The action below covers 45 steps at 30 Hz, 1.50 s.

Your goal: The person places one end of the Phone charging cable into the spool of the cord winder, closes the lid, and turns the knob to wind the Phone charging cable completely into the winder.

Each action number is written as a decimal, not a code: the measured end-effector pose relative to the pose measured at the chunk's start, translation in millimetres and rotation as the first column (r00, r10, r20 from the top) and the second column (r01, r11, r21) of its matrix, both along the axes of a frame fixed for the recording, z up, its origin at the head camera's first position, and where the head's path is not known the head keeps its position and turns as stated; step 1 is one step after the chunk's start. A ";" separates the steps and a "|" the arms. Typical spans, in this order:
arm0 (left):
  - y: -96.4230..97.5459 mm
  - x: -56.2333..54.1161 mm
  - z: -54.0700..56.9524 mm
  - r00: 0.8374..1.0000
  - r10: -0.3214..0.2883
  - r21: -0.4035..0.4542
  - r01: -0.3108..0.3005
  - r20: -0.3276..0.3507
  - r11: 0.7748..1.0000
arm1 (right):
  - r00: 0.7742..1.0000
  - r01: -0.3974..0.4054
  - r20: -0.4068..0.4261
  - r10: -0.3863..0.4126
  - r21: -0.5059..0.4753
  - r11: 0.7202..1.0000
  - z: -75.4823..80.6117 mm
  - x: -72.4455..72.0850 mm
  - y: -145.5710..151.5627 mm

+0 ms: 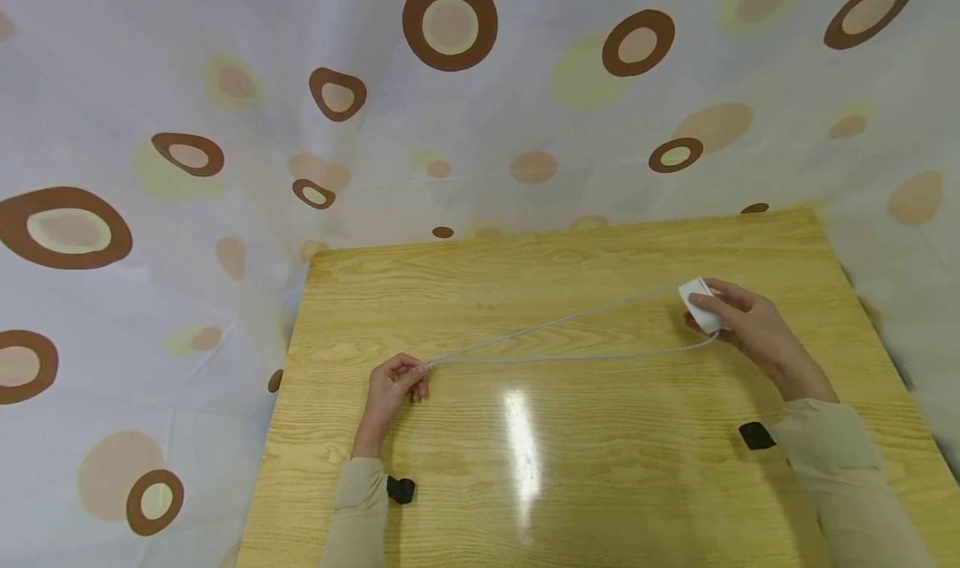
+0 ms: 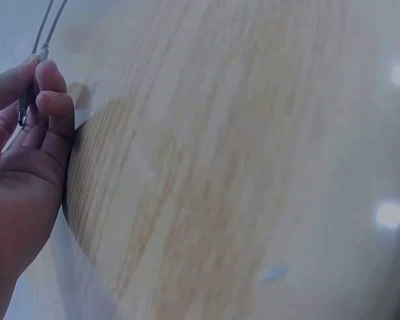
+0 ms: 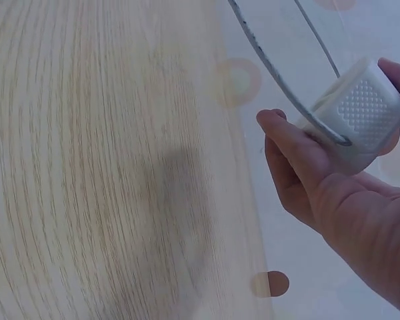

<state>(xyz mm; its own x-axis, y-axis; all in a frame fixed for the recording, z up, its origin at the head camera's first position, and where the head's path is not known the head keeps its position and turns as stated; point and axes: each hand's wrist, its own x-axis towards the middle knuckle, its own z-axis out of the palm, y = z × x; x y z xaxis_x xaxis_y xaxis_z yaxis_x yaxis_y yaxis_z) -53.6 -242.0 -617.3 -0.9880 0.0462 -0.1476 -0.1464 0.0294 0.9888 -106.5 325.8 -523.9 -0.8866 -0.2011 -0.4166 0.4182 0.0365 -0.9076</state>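
Observation:
A white charger block (image 1: 702, 304) with a textured face is gripped by my right hand (image 1: 746, 322) above the right side of the wooden table. Two strands of a thin pale cable (image 3: 270, 69) run from the block across to my left hand (image 1: 393, 382). In the left wrist view, my left thumb and fingers pinch the cable where the strands meet, and a small connector (image 2: 21, 115) with a metal tip points down from the pinch. The lower strand sags slightly in the head view; the upper one is nearly straight. My right fingers partly hide the block.
The wood-grain table (image 1: 600, 468) spreads beneath both hands, with a bright light reflection at its middle. A pale curtain (image 1: 510, 109) with brown and yellow circles hangs around the back and sides. Small black pieces (image 1: 756, 435) stick out beside the sleeves.

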 end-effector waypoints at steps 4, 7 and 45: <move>-0.8 3.1 -0.4 1.000 -0.008 0.005 0.008 0.006 1.000 | 1.000 0.031 0.006 -0.030 -0.083 0.996 -1.1 -1.4 -0.8; -2.2 4.0 -2.9 1.000 0.014 0.007 -0.014 0.007 1.000 | 0.999 0.051 0.017 -0.050 -0.121 0.991 -1.8 -1.1 -2.4; -4.5 -6.8 6.4 0.981 -0.124 -0.060 0.134 0.148 0.989 | 0.994 0.107 0.024 -0.105 -0.274 0.956 -1.6 -6.7 -11.7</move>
<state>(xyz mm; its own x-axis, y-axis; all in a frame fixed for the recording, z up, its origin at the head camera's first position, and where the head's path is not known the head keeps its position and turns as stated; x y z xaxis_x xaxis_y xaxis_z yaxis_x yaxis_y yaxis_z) -60.4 -246.4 -610.9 -0.9425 0.1566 -0.2951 -0.2775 0.1248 0.9526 -113.2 314.1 -525.4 -0.9055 -0.2136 -0.3666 0.4143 -0.2584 -0.8727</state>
